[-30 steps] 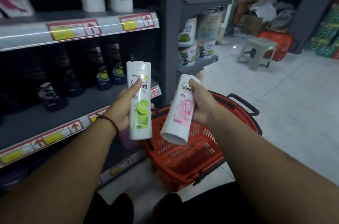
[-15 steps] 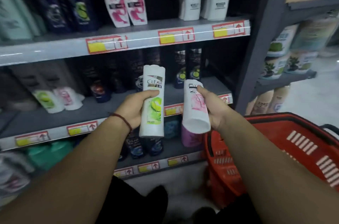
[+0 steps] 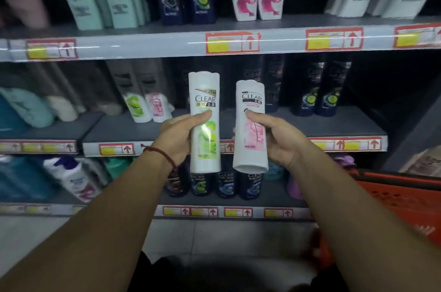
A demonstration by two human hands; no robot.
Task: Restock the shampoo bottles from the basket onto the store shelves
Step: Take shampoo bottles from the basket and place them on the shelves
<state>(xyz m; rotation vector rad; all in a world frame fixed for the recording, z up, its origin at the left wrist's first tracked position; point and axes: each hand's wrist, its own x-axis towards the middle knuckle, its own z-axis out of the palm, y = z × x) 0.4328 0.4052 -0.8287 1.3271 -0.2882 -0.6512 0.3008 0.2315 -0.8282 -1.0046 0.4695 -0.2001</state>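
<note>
white glossy plastic is all each hand has to hold on to. the left hand [image 3: 177,138] has its fingers curled round the green-label bottle [image 3: 204,122] with the thumb across the front, and keeps it upright. the right hand [image 3: 279,141] grips the pink-label bottle [image 3: 250,124] the same way, tipped a little so its base shows. both bottles hang in front of the middle shelf [image 3: 334,124], touching neither the shelf nor each other.

as i judge it, the main risk is setting down two at once. each hand has only one grip on a slick bottle, so a bump on the shelf lip could twist one loose. the shelved green bottle [image 3: 136,107] and shelved pink bottle [image 3: 156,105] stand close together off to the left. a careless push in beside them could topple them, or the dark bottles [image 3: 319,95] behind. a bottle could also end up in the wrong row.

the red basket [image 3: 405,196] sits at the right edge. only its rim and slatted wall show, so i cannot tell what is left in it. both held bottles are capped.
</note>
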